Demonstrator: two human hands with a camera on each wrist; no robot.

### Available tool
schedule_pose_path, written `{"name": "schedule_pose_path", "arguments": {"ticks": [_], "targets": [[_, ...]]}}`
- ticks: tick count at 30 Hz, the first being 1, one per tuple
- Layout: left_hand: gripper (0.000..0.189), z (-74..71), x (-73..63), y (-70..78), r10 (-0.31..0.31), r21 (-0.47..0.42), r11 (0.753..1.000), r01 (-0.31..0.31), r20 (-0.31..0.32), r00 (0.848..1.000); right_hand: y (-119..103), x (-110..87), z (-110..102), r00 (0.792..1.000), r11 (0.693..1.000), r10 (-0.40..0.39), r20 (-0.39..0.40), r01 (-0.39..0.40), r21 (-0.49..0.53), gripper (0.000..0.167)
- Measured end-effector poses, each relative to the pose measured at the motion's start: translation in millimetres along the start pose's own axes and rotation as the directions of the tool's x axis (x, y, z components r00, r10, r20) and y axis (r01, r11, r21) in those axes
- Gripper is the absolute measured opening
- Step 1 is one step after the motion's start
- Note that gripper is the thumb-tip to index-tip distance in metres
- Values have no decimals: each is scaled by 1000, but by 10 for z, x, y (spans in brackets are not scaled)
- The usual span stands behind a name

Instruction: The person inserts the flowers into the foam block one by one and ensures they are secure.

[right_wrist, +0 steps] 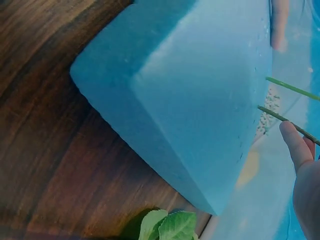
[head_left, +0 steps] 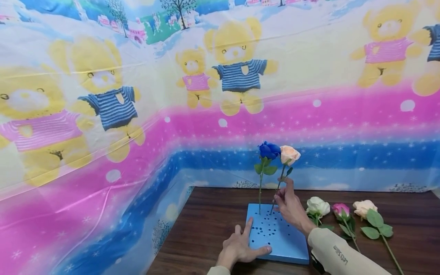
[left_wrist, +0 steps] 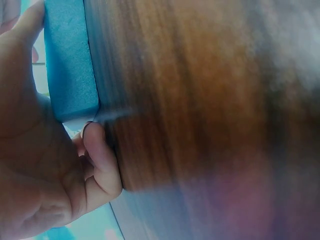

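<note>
My right hand [head_left: 290, 204] pinches the thin stem of a peach rose [head_left: 290, 154] between thumb and fingertips. That stem's lower end meets the top of a light blue foam board [head_left: 285, 244] dotted with small holes. Beside it, a blue rose [head_left: 269, 150] stands upright in the board on a green stem [right_wrist: 292, 89]. My left hand [head_left: 238, 246] rests against the board's near left corner, its thumb and index finger extended and spread. In the left wrist view, the little finger bends close to the corner of the foam.
On the dark wooden table [head_left: 199, 225], a white rose [head_left: 317, 206], a pink rose [head_left: 341, 211] and another peach rose [head_left: 365, 208] lie right of the board. A cloth printed with teddy bears [head_left: 240, 68] hangs behind and to the left.
</note>
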State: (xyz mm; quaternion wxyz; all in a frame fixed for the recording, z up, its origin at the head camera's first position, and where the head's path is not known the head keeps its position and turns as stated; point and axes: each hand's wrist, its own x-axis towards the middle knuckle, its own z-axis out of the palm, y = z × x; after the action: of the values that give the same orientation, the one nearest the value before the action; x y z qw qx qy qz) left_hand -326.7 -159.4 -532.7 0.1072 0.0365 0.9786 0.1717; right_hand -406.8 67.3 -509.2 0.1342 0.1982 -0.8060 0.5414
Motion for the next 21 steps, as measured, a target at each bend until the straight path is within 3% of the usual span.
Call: {"name": "schedule_pose_path", "arguments": {"ticks": [12, 21], "targets": [[117, 13, -12, 14, -7, -4, 1000, 8, 3, 1000, -8, 2, 11, 999, 997, 41, 23, -40, -62, 40], [116, 8, -23, 11, 0, 0, 1000, 0, -11, 1000, -56, -30, -116, 997, 994, 71, 14, -69, -80, 39]]}}
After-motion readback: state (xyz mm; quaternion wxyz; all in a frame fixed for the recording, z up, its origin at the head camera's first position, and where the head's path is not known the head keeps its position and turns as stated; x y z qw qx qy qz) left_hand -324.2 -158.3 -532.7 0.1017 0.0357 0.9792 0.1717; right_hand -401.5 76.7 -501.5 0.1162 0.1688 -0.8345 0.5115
